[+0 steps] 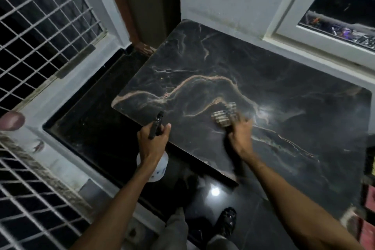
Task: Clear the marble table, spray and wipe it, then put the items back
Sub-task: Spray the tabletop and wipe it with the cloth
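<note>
The black marble table (203, 63) with tan veins fills the middle and right of the head view, with nothing on it but the cloth. My left hand (153, 140) grips a spray bottle by its black trigger head (156, 125) just off the table's near left edge; the white bottle body (160, 168) hangs below my wrist. My right hand (240, 138) presses a striped cloth (224, 114) onto the marble near the front middle. The cloth and hand are blurred.
A grilled window (40, 26) is at the left, a glass window (334, 6) at the back right, a brown door frame (132, 6) between them. The glossy black floor (213, 199) and my shoes lie below. Some red and dark items (368, 189) sit at the right edge.
</note>
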The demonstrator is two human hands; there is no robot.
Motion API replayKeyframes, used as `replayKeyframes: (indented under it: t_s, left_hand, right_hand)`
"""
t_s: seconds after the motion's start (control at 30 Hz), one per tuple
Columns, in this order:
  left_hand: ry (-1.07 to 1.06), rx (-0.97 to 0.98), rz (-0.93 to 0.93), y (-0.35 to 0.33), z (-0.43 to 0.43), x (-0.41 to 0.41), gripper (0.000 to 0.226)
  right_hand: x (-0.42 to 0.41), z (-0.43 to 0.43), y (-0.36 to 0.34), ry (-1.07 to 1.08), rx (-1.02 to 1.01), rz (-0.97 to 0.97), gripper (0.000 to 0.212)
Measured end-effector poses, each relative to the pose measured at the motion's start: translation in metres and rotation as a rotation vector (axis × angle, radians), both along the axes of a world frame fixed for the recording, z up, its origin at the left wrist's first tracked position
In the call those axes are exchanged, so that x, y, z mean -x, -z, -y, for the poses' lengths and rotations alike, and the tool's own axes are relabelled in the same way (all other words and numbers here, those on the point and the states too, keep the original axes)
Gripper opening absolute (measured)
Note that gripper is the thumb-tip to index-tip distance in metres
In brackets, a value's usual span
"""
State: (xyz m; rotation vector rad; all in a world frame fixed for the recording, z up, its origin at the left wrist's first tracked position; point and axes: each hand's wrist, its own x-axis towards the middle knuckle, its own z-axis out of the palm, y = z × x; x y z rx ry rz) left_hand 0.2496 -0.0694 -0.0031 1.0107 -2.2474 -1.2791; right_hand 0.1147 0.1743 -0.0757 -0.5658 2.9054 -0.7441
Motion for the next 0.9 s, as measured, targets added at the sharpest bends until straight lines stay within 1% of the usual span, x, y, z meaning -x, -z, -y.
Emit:
replayKeyframes:
  t_s: [0.03,0.07,0.1,0.13,0.17,0.23,0.27,0.3,0.33,0.4,0.43,0.47,0.5,0.53,0.6,0.67,0.7,0.73,0.8,0.83,0.87,0.9]
  left_hand:
    - [0.017,-0.008,-0.002,0.001,-0.013,0.000,0.031]
    - [0.035,-0.012,0.001,0.003,-0.023,0.002,0.032]
    - [0.054,-0.014,0.001,0.004,-0.034,0.003,0.034]
    - [0.078,-0.016,0.001,0.005,-0.045,0.005,0.035]
    - [0.110,-0.022,0.000,0.007,-0.060,0.008,0.037]
    - [0.153,-0.024,0.000,0.010,-0.083,0.009,0.039]
    - [0.173,-0.022,0.003,0.010,-0.096,0.011,0.040]
    - [0.186,-0.027,0.004,0.010,-0.107,0.012,0.040]
    - [0.203,-0.036,0.004,0.011,-0.118,0.014,0.040]
    - [0.226,-0.041,0.001,0.014,-0.129,0.014,0.041]
    - [0.234,-0.038,0.005,0.016,-0.137,0.013,0.041]
    - [0.235,-0.039,0.007,0.018,-0.143,0.011,0.040]
    - [0.237,-0.041,0.012,0.019,-0.148,0.009,0.039]
    - [0.242,-0.038,0.015,0.019,-0.155,0.006,0.037]
    - [0.251,-0.035,0.021,0.022,-0.162,0.003,0.035]
    - [0.257,-0.024,0.030,0.023,-0.170,0.002,0.034]
    - [0.258,-0.019,0.039,0.024,-0.173,0.002,0.033]
    - [0.259,-0.017,0.050,0.024,-0.177,0.001,0.033]
    - [0.268,-0.022,0.070,0.025,-0.186,-0.003,0.032]
    - [0.274,-0.027,0.076,0.025,-0.191,-0.005,0.032]
    - [0.284,-0.031,0.080,0.025,-0.196,-0.007,0.032]
    - [0.294,-0.032,0.081,0.026,-0.200,-0.009,0.032]
  right_hand:
    - [0.010,-0.027,-0.001,0.132,-0.036,0.000,0.078]
    - [0.012,-0.043,-0.003,0.189,-0.064,0.011,0.077]
    - [0.005,-0.048,-0.004,0.160,-0.079,0.015,0.075]
    - [-0.012,-0.047,-0.003,0.059,-0.079,0.012,0.073]
    - [-0.034,-0.046,0.000,-0.098,-0.061,-0.002,0.073]
    - [-0.078,-0.040,0.010,-0.484,-0.078,-0.002,0.070]
    - [-0.086,-0.048,0.013,-0.587,-0.113,-0.011,0.068]
    - [-0.084,-0.062,0.015,-0.588,-0.101,-0.026,0.068]
    - [-0.073,-0.081,0.015,-0.464,-0.062,-0.035,0.070]
    - [-0.043,-0.116,0.011,-0.050,0.004,-0.002,0.074]
    - [-0.030,-0.136,0.008,0.153,0.014,0.029,0.074]
    - [-0.019,-0.149,0.006,0.278,-0.009,0.068,0.073]
    - [-0.016,-0.153,0.003,0.311,-0.052,0.084,0.074]
    - [-0.018,-0.152,0.001,0.251,-0.082,0.069,0.077]
    - [-0.036,-0.135,0.006,-0.040,-0.085,0.037,0.081]
    - [-0.054,-0.130,0.010,-0.337,-0.105,0.034,0.081]
    - [-0.053,-0.137,0.011,-0.386,-0.118,0.011,0.080]
    - [-0.049,-0.149,0.010,-0.320,-0.112,0.015,0.080]
    - [-0.050,-0.177,0.006,0.044,-0.052,0.055,0.081]
    - [-0.059,-0.188,0.005,0.174,-0.020,0.048,0.079]
    - [-0.076,-0.195,0.007,0.175,-0.003,0.027,0.075]
    - [-0.098,-0.200,0.010,0.068,-0.002,0.009,0.072]
